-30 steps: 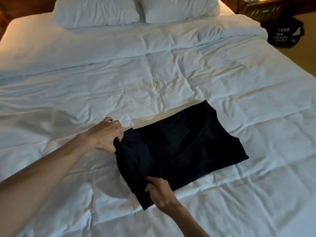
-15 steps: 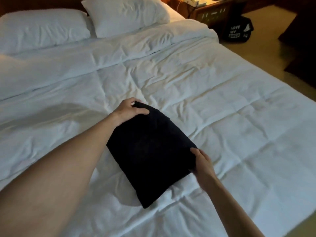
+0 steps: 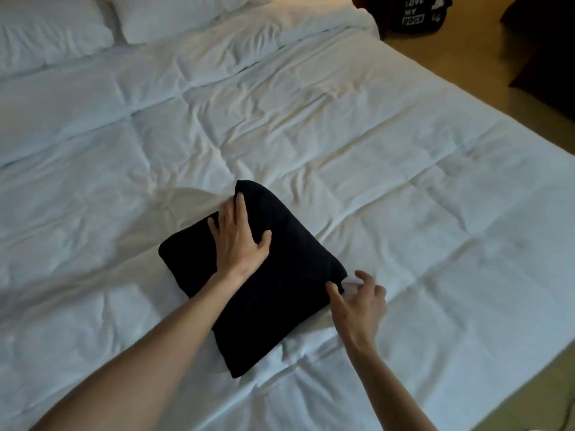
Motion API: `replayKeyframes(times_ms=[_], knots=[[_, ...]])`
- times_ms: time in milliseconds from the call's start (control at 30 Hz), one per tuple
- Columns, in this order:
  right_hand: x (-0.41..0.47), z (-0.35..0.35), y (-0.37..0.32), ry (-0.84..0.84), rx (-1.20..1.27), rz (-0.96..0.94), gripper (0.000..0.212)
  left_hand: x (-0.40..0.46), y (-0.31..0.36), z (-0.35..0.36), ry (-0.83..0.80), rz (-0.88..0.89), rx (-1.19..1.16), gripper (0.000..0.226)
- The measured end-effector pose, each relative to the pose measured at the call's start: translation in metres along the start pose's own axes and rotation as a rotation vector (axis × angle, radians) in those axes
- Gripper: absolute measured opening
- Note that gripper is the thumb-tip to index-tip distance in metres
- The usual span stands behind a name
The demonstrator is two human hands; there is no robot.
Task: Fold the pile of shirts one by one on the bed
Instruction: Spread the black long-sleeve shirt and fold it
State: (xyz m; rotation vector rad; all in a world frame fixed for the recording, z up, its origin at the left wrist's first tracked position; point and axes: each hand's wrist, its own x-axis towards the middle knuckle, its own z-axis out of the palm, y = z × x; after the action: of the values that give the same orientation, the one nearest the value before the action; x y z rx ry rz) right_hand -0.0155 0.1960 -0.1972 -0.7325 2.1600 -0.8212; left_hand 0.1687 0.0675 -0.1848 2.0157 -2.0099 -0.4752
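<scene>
Shirt (image 3: 280, 293): black, matte soft fabric, folded into a compact rough square with rounded, puffy corners. It lies diamond-wise on the near-middle of the bed (image 3: 404, 181), one corner toward the pillows, one toward the viewer.

Left hand (image 3: 239, 241): flat on the shirt's upper half, fingers straight and spread, palm pressing down; nothing gripped.

Right hand (image 3: 357, 301): at the shirt's right corner, fingers loosely spread and slightly blurred, thumb touching the edge of the fabric. No grasp; hand released.

Bed cover: white quilted duvet, stitched into large squares, heavily creased, dented around the shirt.

Two white pillows (image 3: 174, 14) at the far end, plump and wrinkled.

Dark bag (image 3: 417, 10) with white printed lettering sits on the tan floor (image 3: 466, 66) beyond the bed's far right corner.
</scene>
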Motion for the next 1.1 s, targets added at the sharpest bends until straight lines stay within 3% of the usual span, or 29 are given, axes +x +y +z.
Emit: replayKeyframes(times_ms=[67, 167, 267, 433, 500, 600, 700, 733, 800, 900, 1000, 1100], knots=[[0.012, -0.010, -0.004, -0.104, 0.039, 0.040, 0.060, -0.062, 0.009, 0.020, -0.018, 0.097, -0.062, 0.101], [0.034, -0.011, -0.018, -0.302, 0.033, 0.114, 0.052, -0.136, 0.015, 0.054, -0.143, 0.228, 0.076, 0.115], [0.050, -0.001, -0.022, -0.420, -0.024, 0.089, 0.037, -0.151, 0.026, 0.076, -0.118, 0.154, 0.194, 0.119], [0.050, -0.003, -0.029, -0.510, 0.080, 0.198, 0.017, -0.132, 0.036, 0.079, -0.040, 0.055, 0.159, 0.111], [0.041, -0.009, -0.029, -0.586, 0.119, 0.232, 0.014, -0.136, 0.030, 0.076, -0.042, 0.086, 0.084, 0.101], [0.027, -0.024, -0.024, -0.804, 0.108, 0.304, 0.027, -0.147, 0.006, 0.057, -0.107, 0.162, -0.172, 0.097], [0.014, -0.046, -0.016, -1.095, 0.106, 0.299, 0.034, -0.158, -0.025, 0.017, -0.287, 0.137, -0.509, 0.091], [0.014, -0.050, -0.012, -1.108, 0.169, 0.288, 0.036, -0.160, -0.033, 0.003, -0.314, 0.105, -0.618, 0.088], [0.012, -0.044, -0.002, -0.955, 0.303, 0.264, 0.035, -0.165, -0.047, -0.029, -0.319, 0.032, -0.822, 0.079], [0.008, -0.022, 0.002, -0.630, 0.039, -0.076, 0.039, -0.172, -0.070, -0.075, -0.292, -0.060, -0.960, 0.062], [-0.005, 0.003, -0.015, -0.647, -0.195, -0.350, 0.082, -0.177, -0.091, -0.111, -0.288, -0.246, -1.160, 0.053], [-0.014, 0.022, -0.039, -0.666, -0.337, -0.539, 0.097, -0.189, -0.111, -0.142, -0.292, -0.305, -1.501, 0.031]])
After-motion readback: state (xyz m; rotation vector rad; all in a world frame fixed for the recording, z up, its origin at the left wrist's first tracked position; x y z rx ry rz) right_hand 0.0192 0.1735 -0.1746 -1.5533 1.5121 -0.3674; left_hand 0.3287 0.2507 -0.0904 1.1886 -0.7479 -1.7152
